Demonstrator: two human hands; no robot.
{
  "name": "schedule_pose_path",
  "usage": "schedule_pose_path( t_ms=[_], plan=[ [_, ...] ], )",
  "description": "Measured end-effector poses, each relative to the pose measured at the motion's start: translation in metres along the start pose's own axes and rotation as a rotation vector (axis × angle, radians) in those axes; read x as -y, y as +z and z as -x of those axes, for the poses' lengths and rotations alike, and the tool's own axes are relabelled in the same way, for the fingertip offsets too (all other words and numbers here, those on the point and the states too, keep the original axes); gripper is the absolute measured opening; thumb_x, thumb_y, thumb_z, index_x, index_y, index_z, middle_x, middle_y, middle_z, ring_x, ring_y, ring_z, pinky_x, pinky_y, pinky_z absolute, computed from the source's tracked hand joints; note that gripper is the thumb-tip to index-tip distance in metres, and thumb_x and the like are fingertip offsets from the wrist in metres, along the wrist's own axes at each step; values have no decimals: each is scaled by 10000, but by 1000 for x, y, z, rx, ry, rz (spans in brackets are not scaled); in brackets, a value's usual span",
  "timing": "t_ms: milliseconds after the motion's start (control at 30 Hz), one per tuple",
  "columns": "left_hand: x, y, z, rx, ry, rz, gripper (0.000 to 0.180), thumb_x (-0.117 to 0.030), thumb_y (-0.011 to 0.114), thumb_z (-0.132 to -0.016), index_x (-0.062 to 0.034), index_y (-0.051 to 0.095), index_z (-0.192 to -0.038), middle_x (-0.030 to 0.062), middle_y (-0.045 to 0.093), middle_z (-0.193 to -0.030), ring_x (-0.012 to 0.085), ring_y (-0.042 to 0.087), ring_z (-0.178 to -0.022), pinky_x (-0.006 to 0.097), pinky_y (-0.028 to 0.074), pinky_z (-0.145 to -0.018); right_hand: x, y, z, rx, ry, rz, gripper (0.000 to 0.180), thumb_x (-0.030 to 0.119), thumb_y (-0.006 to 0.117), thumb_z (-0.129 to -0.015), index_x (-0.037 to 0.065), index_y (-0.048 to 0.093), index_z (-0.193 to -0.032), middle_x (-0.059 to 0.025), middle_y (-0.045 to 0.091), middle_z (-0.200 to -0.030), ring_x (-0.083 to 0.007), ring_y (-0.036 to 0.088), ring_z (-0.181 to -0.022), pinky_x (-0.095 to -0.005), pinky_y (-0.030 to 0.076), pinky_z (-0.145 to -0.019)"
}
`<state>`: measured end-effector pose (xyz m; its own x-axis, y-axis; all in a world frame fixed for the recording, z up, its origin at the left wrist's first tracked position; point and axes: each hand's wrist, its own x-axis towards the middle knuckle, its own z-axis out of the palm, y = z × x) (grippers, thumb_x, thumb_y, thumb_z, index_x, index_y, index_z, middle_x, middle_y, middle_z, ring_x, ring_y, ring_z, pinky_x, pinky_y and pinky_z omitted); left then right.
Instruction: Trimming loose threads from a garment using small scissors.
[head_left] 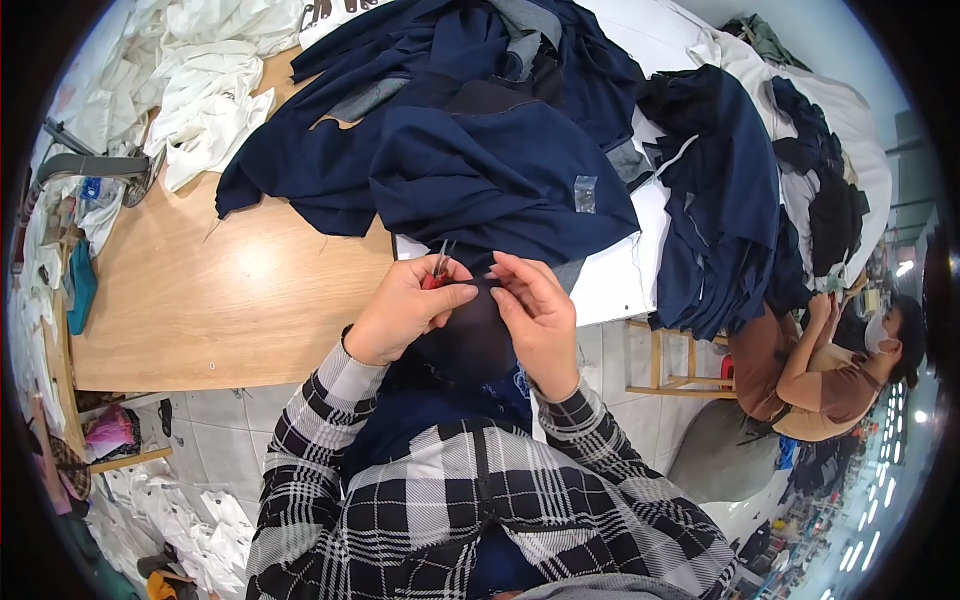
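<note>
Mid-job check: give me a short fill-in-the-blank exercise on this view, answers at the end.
1. The left hand holds thread snips whose handle is ____.
2. The garment pile beyond the hands is mainly dark ____.
3. The bare wooden tabletop lies to their ____.
4. A co-worker is to their ____.

Missing words: red; blue; left; right.

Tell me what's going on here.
The person's left hand holds small red-handled snips, blades pointing away from the body. The right hand is at dark cloth below the fingertips, though its grip is hard to make out. A heap of navy fabric lies just beyond. A co-worker is off to the right.
</note>
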<state>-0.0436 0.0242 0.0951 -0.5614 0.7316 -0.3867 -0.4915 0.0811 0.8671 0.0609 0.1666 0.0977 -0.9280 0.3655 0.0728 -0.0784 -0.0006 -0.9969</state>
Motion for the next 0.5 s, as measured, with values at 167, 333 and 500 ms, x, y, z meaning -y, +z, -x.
schedule_pose_path(
  t_ms=[167, 333, 500],
  plan=[
    [10, 4, 1, -43, -56, 198, 137, -79, 681, -820, -57, 578, -907, -6, 552, -614, 50, 460, -439, 172, 303, -377, -4, 11, 14, -249, 54, 38, 292, -5, 666, -807, -12, 606, -1093, -17, 570, -918, -80, 534, -800, -192, 443, -724],
    [5, 10, 5, 25, -120, 238, 173, -117, 698, -812, -51, 592, -931, 18, 584, -628, 37, 434, -420, 170, 261, -367, -10, 1, 11, -208, 337, -498, 270, -20, 645, -825, -24, 609, -1092, -40, 614, -922, -89, 569, -829, -191, 454, -761],
    [6, 2, 5, 24, -124, 298, 145, -70, 674, -819, -48, 593, -937, 25, 584, -631, 43, 442, -425, 163, 280, -374, -8, -5, 8, -161, 323, -545, 280, -40, 622, -830, -11, 604, -1109, -42, 620, -919, -83, 571, -836, -195, 458, -757]
  ],
)
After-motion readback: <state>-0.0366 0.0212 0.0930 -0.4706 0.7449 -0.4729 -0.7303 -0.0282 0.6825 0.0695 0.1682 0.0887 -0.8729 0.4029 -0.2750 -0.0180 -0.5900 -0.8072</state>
